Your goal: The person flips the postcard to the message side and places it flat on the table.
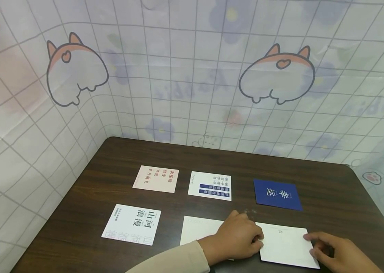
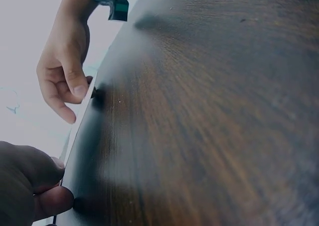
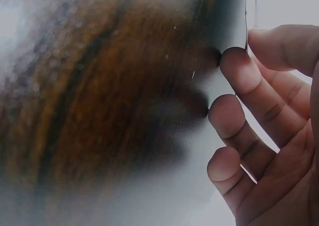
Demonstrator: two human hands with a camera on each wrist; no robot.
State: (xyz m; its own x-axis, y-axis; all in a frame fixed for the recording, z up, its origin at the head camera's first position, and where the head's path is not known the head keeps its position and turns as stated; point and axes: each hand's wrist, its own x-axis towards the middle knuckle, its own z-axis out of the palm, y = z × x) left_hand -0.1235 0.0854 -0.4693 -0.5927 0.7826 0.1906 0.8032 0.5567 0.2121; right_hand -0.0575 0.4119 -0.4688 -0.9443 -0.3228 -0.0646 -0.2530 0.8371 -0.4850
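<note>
Because thin paper bends easily, the plain white rectangular paper card [image 1: 287, 244] is held by its 2 short sides, which probably lets it be kept straight; it is at the near right of the dark brown wooden table [image 1: 76, 237], and I cannot tell whether it touches the wood. The left hand [image 1: 238, 237] has curled fingers and pinches the left edge between thumb and finger. The right hand [image 1: 338, 250] pinches the right edge between thumb and index finger, its other fingers loosely bent. Below the left hand lies 1 partly covered off-white rectangular card [image 1: 200, 227]. Farther away, the pale pink card [image 1: 156, 179], the white card with 2 blue bands [image 1: 209, 184] and the dark blue card [image 1: 277, 194] lie apart, perhaps for easy reading.
</note>
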